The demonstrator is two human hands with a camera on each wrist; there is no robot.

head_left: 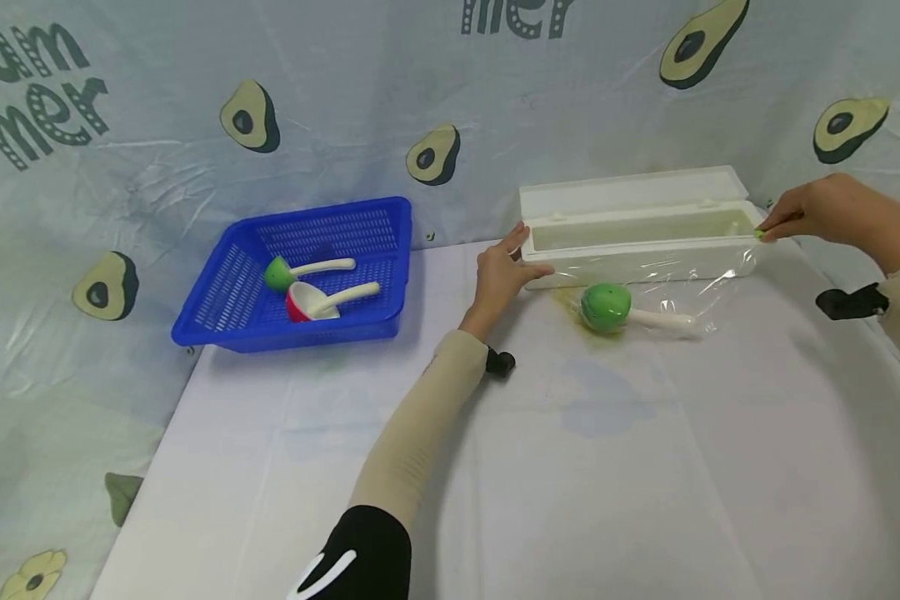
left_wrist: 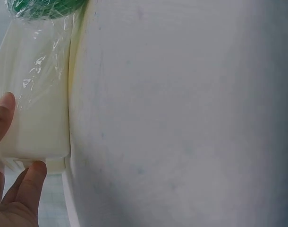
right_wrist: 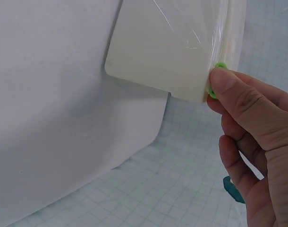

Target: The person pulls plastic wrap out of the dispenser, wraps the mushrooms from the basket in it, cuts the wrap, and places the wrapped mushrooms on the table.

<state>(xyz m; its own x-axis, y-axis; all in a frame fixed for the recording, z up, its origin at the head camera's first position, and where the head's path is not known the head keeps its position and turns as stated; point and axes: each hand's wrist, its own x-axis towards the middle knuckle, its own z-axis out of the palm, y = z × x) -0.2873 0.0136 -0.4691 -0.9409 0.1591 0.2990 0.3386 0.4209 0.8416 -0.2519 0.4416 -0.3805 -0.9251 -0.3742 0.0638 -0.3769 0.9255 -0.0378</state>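
Observation:
A white cling film box (head_left: 645, 262) stands at the back of the table with its lid raised. My left hand (head_left: 498, 279) grips its left end, thumb on the front and fingers around the end face. At the right end my right hand (head_left: 832, 212) pinches a small green slide cutter (right_wrist: 220, 66) between thumb and forefinger. Clear film (head_left: 727, 287) hangs from the box over its front. In front lies a ladle with a green bowl (head_left: 606, 307) and white handle, covered by the film.
A blue plastic basket (head_left: 315, 332) stands at the back left. In it lie a green-and-white ladle (head_left: 277, 273) and a red-and-white ladle (head_left: 297, 304). Behind the table hangs a cloth printed with avocados (head_left: 433, 155).

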